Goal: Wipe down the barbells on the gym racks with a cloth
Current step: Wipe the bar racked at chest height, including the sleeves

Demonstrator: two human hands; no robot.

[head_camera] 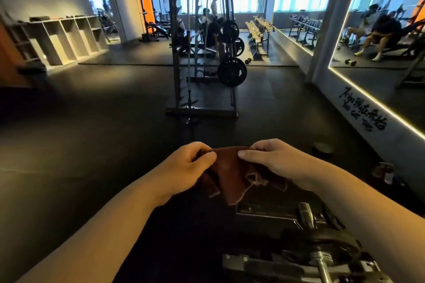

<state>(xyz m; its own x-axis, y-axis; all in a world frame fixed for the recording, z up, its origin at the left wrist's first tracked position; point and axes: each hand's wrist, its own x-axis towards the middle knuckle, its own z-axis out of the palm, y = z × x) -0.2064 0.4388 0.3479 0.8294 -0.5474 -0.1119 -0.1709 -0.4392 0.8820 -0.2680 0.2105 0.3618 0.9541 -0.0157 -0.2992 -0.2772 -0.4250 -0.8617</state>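
A gym — a plate-loaded rack (202, 53), a dumbbell rack (258, 27), wall mirrors (296, 4), rubber flooring (92, 122).

Frayed brown cloth (232, 174) above chrome barbell sleeve (307, 215)

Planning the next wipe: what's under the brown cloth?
The cloth, pinched by left hand and right hand, hangs over a dark frame and chrome bar end; whatever its folds cover is hidden.

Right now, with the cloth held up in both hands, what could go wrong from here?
The frayed brown cloth has ragged lower edges that could snag on the chrome barbell sleeve near it. The left hand and right hand pinch only its top edge, so it may slip once wiping starts. A dark round disc lies on the dim floor, a possible trip.
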